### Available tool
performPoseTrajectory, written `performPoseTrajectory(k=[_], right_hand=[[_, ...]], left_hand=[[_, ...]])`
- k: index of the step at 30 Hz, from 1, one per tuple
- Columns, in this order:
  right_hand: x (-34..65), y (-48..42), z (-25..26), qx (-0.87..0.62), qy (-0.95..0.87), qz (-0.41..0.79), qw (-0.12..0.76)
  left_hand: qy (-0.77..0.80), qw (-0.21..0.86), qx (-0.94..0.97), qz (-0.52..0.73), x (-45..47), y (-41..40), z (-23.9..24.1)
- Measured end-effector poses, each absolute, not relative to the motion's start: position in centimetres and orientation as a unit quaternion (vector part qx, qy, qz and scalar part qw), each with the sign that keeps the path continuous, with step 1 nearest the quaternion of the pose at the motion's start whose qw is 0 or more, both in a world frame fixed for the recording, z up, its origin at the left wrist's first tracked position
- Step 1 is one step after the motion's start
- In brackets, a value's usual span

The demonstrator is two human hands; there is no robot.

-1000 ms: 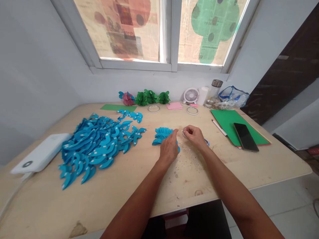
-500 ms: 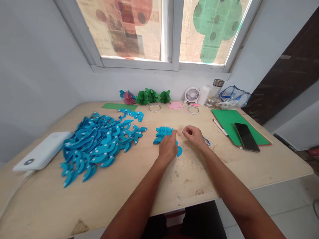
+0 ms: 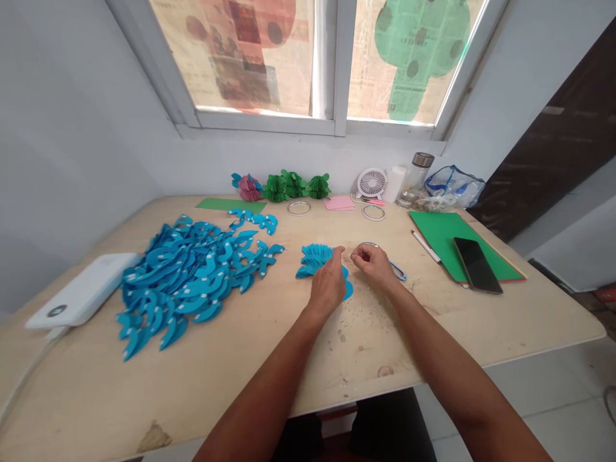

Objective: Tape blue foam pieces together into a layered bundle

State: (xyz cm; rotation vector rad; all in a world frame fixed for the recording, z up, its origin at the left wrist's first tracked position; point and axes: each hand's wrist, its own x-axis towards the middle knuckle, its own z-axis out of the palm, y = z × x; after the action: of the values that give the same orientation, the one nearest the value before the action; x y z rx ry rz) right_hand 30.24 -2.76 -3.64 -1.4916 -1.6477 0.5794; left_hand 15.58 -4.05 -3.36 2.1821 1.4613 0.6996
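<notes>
Across a pale wooden table (image 3: 269,340), the left hand (image 3: 330,281) covers part of a pleated blue paper stack (image 3: 315,255), its grip hidden; the right hand (image 3: 373,262) pinches fingertips together nearby, contents too small to tell. Blue paper cutouts (image 3: 180,266) heap leftward.

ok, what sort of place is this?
Probably a small craft corner by a window: a wooden table with a pile of cut blue paper pieces, finished-looking green paper figures along the wall, and green sheets at right.

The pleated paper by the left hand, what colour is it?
Bright blue. The pleated paper by the left hand shows best in the head view.
</notes>
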Motion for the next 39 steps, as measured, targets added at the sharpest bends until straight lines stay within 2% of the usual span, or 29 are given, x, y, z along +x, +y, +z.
performPoseTrajectory(k=[7, 12, 18, 24, 32, 39], right_hand=[[30.2, -2.9, -3.4, -0.524, -0.599, 0.391, 0.463], [29.9, -3.4, -2.7, -0.491, -0.578, 0.449, 0.472], [29.8, -3.4, -2.6, -0.496, -0.576, 0.451, 0.468], [29.9, -3.1, -2.9, -0.508, -0.545, 0.437, 0.504], [29.9, -3.0, -2.9, -0.532, -0.501, 0.42, 0.538], [29.8, -3.1, -3.0, -0.519, -0.511, 0.422, 0.54]], left_hand=[[0.457, 0.325, 0.737, 0.377, 15.0, -3.5, -3.1], [0.421, 0.352, 0.732, 0.403, 15.1, -3.4, -3.2], [0.416, 0.358, 0.719, 0.426, 15.2, -3.5, -2.9], [0.437, 0.365, 0.652, 0.501, 15.2, -3.1, -3.0], [0.419, 0.525, 0.522, 0.526, 15.8, -2.8, -3.6], [0.42, 0.55, 0.496, 0.525, 15.9, -3.2, -3.2]])
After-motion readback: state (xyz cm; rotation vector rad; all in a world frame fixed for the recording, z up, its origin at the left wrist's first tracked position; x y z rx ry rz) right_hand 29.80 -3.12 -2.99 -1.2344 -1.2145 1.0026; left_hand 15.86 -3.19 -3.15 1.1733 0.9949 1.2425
